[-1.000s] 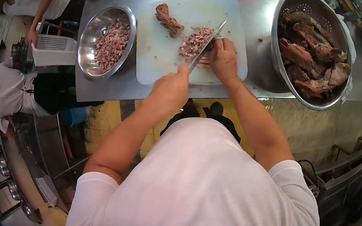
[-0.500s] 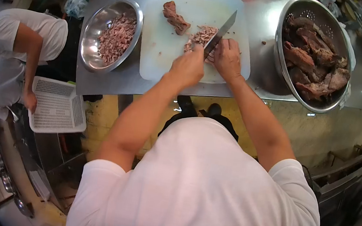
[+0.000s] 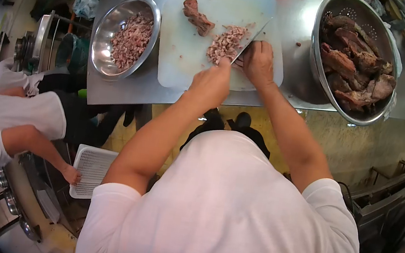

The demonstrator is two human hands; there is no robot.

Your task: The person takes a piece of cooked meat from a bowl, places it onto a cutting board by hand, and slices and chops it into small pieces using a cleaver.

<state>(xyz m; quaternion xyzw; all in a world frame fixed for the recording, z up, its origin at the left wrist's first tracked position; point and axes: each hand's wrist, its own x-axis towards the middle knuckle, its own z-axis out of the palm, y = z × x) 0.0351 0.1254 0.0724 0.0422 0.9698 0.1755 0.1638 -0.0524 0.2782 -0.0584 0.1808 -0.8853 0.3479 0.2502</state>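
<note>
My left hand [image 3: 211,82] is closed around the handle of a knife [image 3: 252,39], whose blade points up and to the right. Just right of the blade, my right hand [image 3: 260,63] has its fingers curled down on sliced meat [image 3: 239,65]. Chopped meat [image 3: 226,43] lies left of the blade on the white cutting board [image 3: 175,63]. A longer uncut meat piece [image 3: 197,16] rests near the board's upper left.
A steel bowl [image 3: 102,35] of chopped meat stands left of the board. At the right is a steel colander [image 3: 317,54] with large meat pieces. On the left, a person [image 3: 25,119] in white holds a white plastic basket [image 3: 94,165] beside my left arm.
The knife first stood more upright, then tilted right again, with its tip now farther right. The meat pile is more spread out. The person's basket has moved down and toward me.
</note>
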